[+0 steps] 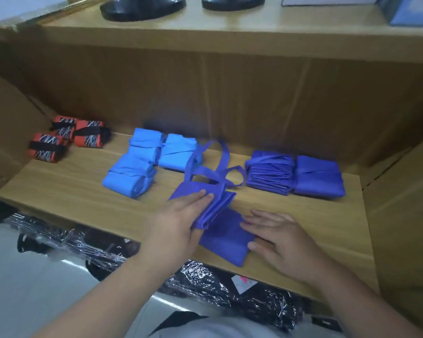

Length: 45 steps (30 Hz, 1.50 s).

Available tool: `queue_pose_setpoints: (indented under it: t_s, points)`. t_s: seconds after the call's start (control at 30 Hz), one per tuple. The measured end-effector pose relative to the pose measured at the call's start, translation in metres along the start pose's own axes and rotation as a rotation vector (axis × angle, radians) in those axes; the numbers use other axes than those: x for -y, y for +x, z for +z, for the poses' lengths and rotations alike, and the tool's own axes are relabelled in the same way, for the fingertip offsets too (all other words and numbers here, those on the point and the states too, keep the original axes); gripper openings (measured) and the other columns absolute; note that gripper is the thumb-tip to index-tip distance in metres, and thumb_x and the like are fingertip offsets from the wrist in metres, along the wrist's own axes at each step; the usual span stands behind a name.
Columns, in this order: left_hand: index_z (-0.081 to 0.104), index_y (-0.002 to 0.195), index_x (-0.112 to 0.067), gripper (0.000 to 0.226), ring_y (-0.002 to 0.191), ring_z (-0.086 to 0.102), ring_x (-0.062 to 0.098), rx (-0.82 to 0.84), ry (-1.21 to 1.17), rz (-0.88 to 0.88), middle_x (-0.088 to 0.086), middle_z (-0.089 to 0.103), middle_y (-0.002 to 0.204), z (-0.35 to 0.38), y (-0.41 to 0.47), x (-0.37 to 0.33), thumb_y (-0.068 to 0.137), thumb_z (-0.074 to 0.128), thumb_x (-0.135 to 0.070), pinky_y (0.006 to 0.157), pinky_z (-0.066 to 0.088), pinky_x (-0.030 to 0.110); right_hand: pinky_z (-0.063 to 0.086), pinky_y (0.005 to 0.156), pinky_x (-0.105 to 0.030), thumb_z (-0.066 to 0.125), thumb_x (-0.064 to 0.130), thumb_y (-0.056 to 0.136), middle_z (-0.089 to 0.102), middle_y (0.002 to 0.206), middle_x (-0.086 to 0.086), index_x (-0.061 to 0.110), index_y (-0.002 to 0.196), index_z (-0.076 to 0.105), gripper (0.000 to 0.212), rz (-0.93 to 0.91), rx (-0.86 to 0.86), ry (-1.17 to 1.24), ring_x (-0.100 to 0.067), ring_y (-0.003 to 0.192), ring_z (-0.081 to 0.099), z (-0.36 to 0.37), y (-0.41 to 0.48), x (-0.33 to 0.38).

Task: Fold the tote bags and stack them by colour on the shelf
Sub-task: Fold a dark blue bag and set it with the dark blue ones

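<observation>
On the wooden shelf [71, 191] I see the finished groups behind the working place: the orange-black bundles [89, 134] far left at the back, the light blue bundles [132, 176] in the middle, and the folded purple bags [319, 176] on the right. The purple tote bag [225, 237] lies at the front edge of the shelf, between the light blue group and the purple group. Its handles [220, 167] stand up in loose loops and cover part of a light blue bundle behind them. The left hand [178, 223] holds the pleated layers of this bag, with the fingers over the top of them. The right hand [276, 237] lies flat with straight fingers and presses the lower part of the bag onto the board. Cardboard walls [401, 215] close the shelf on both sides. On the upper board stand dark round bases [142, 8], cut off by the top edge, and a blue box [410, 11] is cut by the corner. Under the shelf, dark packages in shiny plastic [205, 276] are partly hidden by the board and the person's arms, and I cannot tell what they are. I count 3 orange-black bundles, 2 folded purple bags, 1 purple tote bag in work and 2 dark bases. Of light blue bundles I count at least 3, but their layers are hard to separate.
</observation>
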<state>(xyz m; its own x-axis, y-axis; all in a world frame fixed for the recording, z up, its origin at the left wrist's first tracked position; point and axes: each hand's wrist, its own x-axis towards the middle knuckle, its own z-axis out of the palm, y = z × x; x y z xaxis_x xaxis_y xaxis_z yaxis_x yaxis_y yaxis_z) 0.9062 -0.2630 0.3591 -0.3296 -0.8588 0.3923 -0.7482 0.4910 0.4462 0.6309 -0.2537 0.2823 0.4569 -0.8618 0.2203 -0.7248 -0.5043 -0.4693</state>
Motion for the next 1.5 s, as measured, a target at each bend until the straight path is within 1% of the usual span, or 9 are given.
queue_pose_setpoints:
  t_s: [0.17,0.27,0.33,0.53,0.9,1.17,1.27,1.37,1.5]
  points:
    - [0.076,0.115,-0.016,0.050,0.104,0.073,0.028,0.254,0.279,0.123,0.009,0.073,0.121,0.040,-0.012,-0.003,0.068,0.061,-0.022,0.076,0.063,0.040,0.038,0.111,-0.043,0.023,0.072,0.098,0.058,0.142,0.015,0.029,0.143,0.055,0.069,0.075,0.016,0.031,-0.002,0.140,0.042,-0.005,0.003,0.011]
    - [0.075,0.119,-0.014,0.051,0.107,0.072,0.029,0.281,0.291,0.130,0.010,0.072,0.122,0.047,-0.021,-0.003,0.077,0.050,-0.031,0.079,0.063,0.039,0.026,0.115,-0.030,0.022,0.075,0.096,0.048,0.139,0.027,0.030,0.160,0.010,0.080,0.118,0.083,0.123,0.002,0.141,0.037,-0.008,0.006,0.012]
    - [0.070,0.125,-0.010,0.054,0.115,0.068,0.031,0.288,0.284,0.104,0.012,0.068,0.129,0.054,-0.027,-0.005,0.087,0.050,-0.041,0.085,0.061,0.044,0.022,0.113,-0.025,0.031,0.069,0.096,0.048,0.139,0.025,0.038,0.157,-0.003,0.076,0.113,0.101,0.114,0.005,0.140,0.036,-0.007,0.007,0.012]
    - [0.066,0.130,-0.009,0.096,0.125,0.061,0.032,0.296,0.306,0.068,0.014,0.063,0.136,0.063,-0.031,-0.013,0.074,0.047,-0.084,0.093,0.057,0.052,0.026,0.115,-0.030,0.044,0.065,0.094,0.052,0.146,0.020,0.054,0.151,0.024,0.061,0.103,0.068,0.097,0.007,0.136,0.041,-0.006,0.004,0.008]
    - [0.068,0.131,-0.014,0.063,0.131,0.056,0.028,0.154,0.108,0.190,0.008,0.061,0.140,0.070,-0.046,0.005,0.088,0.058,-0.060,0.103,0.049,0.054,0.038,0.107,-0.038,0.058,0.062,0.087,0.066,0.121,0.019,0.034,0.110,0.061,0.036,0.113,-0.037,0.187,-0.002,0.125,0.055,-0.004,0.007,0.011]
    - [0.043,0.152,-0.026,0.091,0.151,0.028,0.017,0.313,-0.037,0.197,-0.004,0.037,0.161,0.064,-0.051,0.029,0.075,0.070,-0.067,0.119,0.029,0.049,0.045,0.108,-0.041,0.051,0.047,0.096,0.054,0.146,0.015,0.032,0.131,0.066,0.041,0.076,0.006,0.195,-0.011,0.128,0.055,0.009,0.013,0.032]
    - [0.056,0.143,-0.028,0.071,0.144,0.038,0.029,0.201,-0.008,0.194,0.002,0.045,0.154,0.066,-0.056,0.024,0.080,0.071,-0.057,0.118,0.034,0.045,0.043,0.110,-0.034,0.049,0.049,0.095,0.054,0.145,0.015,0.029,0.130,0.067,0.044,0.102,0.030,0.186,-0.009,0.128,0.053,0.007,0.008,0.039]
    - [0.062,0.137,-0.020,0.058,0.116,0.055,0.030,0.138,0.002,0.276,0.007,0.056,0.129,0.065,-0.061,0.020,0.086,0.074,-0.042,0.104,0.045,0.047,0.040,0.111,-0.028,0.050,0.050,0.094,0.054,0.144,0.015,0.029,0.129,0.068,0.045,0.132,0.058,0.182,-0.007,0.130,0.050,0.008,0.001,0.047]
    - [0.059,0.134,-0.017,0.051,0.120,0.057,0.023,0.111,-0.003,0.309,0.001,0.062,0.124,0.063,-0.069,0.026,0.091,0.064,-0.043,0.112,0.038,0.045,0.041,0.108,-0.027,0.043,0.059,0.093,0.059,0.136,0.012,0.028,0.126,0.071,0.053,0.184,0.099,0.126,-0.009,0.124,0.052,0.004,-0.002,0.060]
